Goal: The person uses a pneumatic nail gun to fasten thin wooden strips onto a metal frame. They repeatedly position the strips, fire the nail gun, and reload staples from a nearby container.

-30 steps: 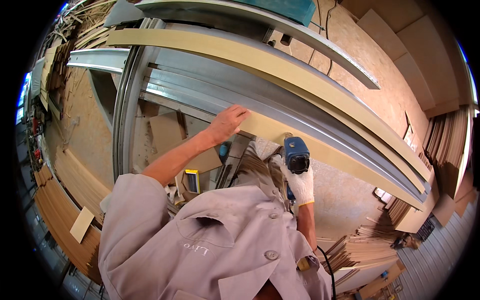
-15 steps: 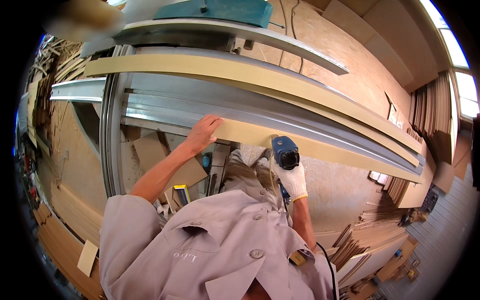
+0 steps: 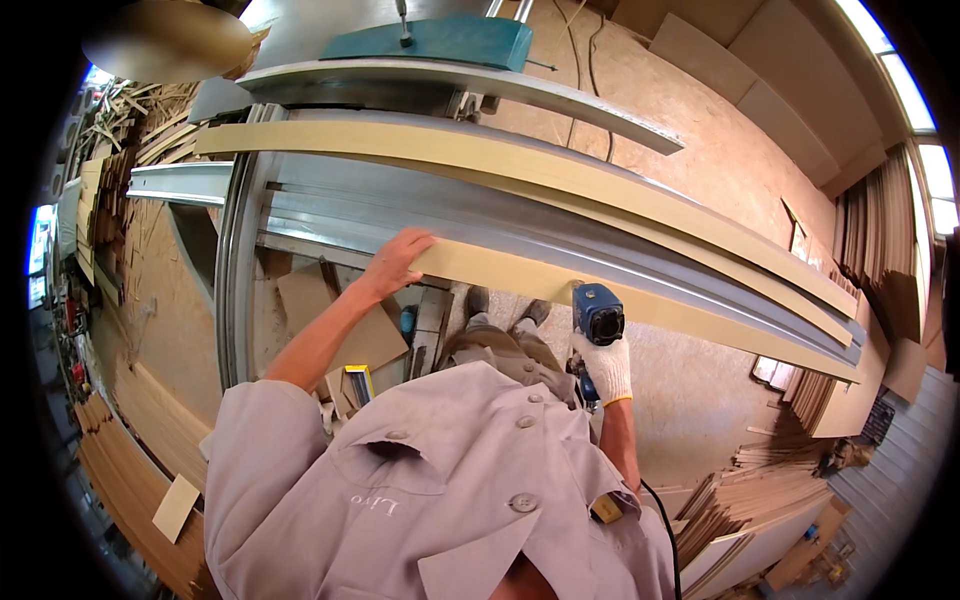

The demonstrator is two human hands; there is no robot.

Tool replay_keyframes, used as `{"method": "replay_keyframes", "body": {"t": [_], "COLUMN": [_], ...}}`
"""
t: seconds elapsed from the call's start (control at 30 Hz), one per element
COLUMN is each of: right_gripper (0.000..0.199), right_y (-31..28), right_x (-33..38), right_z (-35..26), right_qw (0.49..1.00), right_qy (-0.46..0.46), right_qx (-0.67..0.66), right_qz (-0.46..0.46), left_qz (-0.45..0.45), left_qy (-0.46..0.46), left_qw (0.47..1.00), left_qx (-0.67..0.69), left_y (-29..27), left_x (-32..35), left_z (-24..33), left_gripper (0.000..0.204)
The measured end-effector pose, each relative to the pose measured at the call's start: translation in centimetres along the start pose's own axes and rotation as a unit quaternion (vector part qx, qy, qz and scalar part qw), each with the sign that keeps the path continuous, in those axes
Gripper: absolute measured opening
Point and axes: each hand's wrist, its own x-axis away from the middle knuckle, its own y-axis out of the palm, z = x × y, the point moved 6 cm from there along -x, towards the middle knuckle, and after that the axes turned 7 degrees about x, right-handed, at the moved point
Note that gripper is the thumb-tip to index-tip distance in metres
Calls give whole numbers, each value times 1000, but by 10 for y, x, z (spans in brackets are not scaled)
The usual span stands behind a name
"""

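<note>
My left hand [image 3: 397,262], bare, presses flat on the left end of a long pale wooden strip [image 3: 700,310] that lies along the front edge of a metal saw table [image 3: 420,215]. My right hand [image 3: 606,368], in a white glove, grips a blue corded power tool [image 3: 598,312] whose head sits against the underside of that strip, near its middle. A second, longer pale strip [image 3: 480,150] lies farther back on the table. My grey shirt fills the lower middle of the view.
A teal machine part [image 3: 440,40] stands at the table's far side. Stacks of thin wood panels [image 3: 750,500] lie at lower right, more boards [image 3: 130,450] at left. Cardboard pieces [image 3: 310,300] and a yellow tool [image 3: 357,382] sit under the table. The floor is sawdust-covered.
The view has tilted, so the table and strips sit lower and more level in frame. My left hand stays on the strip's end, and the right hand still holds the tool against it.
</note>
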Motion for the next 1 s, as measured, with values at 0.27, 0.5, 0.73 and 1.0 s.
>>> {"method": "replay_keyframes", "body": {"t": [0.27,0.5,0.73,1.0], "right_gripper": [14,11,11,21], "right_y": [-41,-69,-75,16], "right_x": [0,8,16,23], "right_z": [24,26,22,-10], "right_qw": [998,993,981,992], "right_qy": [33,94,120,57], "right_qx": [-13,-58,-142,-64], "right_qz": [42,50,50,-96], "left_qz": [-6,2,17,28], "left_qy": [-28,-18,10,20], "left_qw": [999,1000,1000,999], "left_qx": [-16,-20,-15,2], "left_y": [7,10,9,13], "left_x": [3,7,7,9], "left_z": [-8,-14,-16,-23], "left_gripper": [71,70,71,71]}}
